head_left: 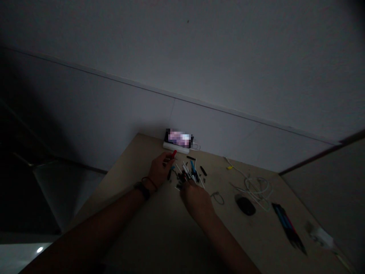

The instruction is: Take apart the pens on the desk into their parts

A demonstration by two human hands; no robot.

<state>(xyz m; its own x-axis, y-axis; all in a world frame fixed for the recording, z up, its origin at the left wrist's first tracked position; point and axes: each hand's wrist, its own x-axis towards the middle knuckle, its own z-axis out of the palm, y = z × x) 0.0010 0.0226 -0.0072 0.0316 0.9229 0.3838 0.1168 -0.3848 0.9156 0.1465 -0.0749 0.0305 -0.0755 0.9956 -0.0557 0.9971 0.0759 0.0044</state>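
My left hand (159, 167) is closed, with a small red pen piece (173, 154) pinched between thumb and fingers; a cap or a short barrel, I cannot tell which. To its right lies a loose pile of pen parts (193, 171): white tubes, blue and black pieces, thin refills. My right hand (196, 196) reaches into the near side of this pile, fingers curled downward among dark parts. What its fingertips grip is hidden in the dim light. Single black pieces (203, 171) lie around the pile's edge.
Against the wall, a lit phone (179, 138) leans on a white block (176, 148). On the right are a coiled white cable (258, 186), a black mouse (245, 204), a row of pens (288, 227) and a white plug (323, 238). A thin cable loop (218, 198) lies nearer.
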